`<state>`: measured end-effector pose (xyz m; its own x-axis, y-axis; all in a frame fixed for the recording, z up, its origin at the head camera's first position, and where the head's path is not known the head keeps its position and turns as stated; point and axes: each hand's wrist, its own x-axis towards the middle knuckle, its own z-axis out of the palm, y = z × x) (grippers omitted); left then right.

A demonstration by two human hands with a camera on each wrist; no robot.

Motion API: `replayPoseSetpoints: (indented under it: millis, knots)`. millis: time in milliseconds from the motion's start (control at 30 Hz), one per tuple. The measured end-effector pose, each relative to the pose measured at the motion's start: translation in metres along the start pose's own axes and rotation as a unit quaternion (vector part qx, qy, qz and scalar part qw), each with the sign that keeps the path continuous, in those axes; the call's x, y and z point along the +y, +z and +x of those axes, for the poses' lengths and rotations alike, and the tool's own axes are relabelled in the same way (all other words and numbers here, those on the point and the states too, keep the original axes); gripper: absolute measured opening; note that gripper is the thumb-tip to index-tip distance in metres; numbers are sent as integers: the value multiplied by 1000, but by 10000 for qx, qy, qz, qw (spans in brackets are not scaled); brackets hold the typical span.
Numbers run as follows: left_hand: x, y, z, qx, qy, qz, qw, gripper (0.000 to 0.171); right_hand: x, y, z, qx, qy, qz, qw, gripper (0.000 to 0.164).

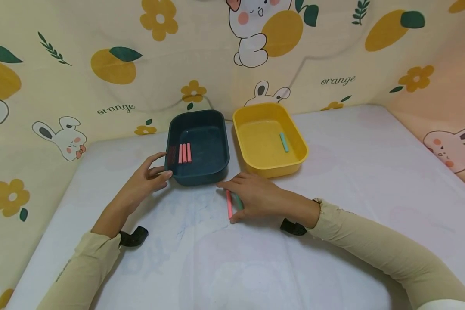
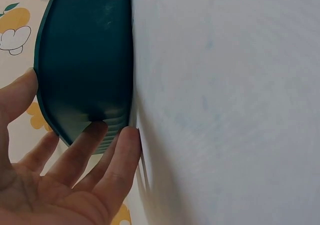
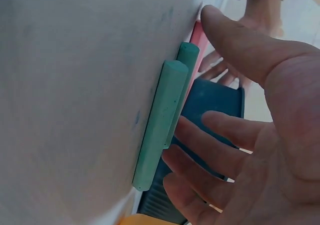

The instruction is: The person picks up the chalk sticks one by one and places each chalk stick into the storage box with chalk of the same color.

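Note:
My left hand (image 1: 147,177) touches the near left corner of a dark blue plastic tray (image 1: 197,178); in the left wrist view its thumb meets the rim and its fingertips lie along the wall. Three pink chalk sticks (image 1: 184,153) lie inside that tray. My right hand (image 1: 257,196) is over the table with thumb and fingers spread around a pink chalk stick (image 1: 229,206) and green chalk. The right wrist view shows two green chalk sticks (image 3: 161,125) side by side, the pink one beyond them, its end near the thumb. No firm grip shows.
A yellow tray (image 1: 273,172) stands right of the dark blue one, with one light green chalk stick (image 1: 284,142) inside. Behind both trays hangs a printed cloth (image 1: 217,51). White cloth (image 1: 232,267) with faint blue marks covers the table.

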<state>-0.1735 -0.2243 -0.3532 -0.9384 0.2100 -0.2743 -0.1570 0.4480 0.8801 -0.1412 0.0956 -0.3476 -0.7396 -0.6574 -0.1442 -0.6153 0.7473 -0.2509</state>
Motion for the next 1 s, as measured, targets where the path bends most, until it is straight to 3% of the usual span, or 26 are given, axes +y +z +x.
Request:
replayPoseSetpoints:
  millis: [1000]
  knots:
    - [2, 1, -1, 40, 6, -54, 10000, 78, -2, -3, 1, 3, -59, 214, 9998, 89]
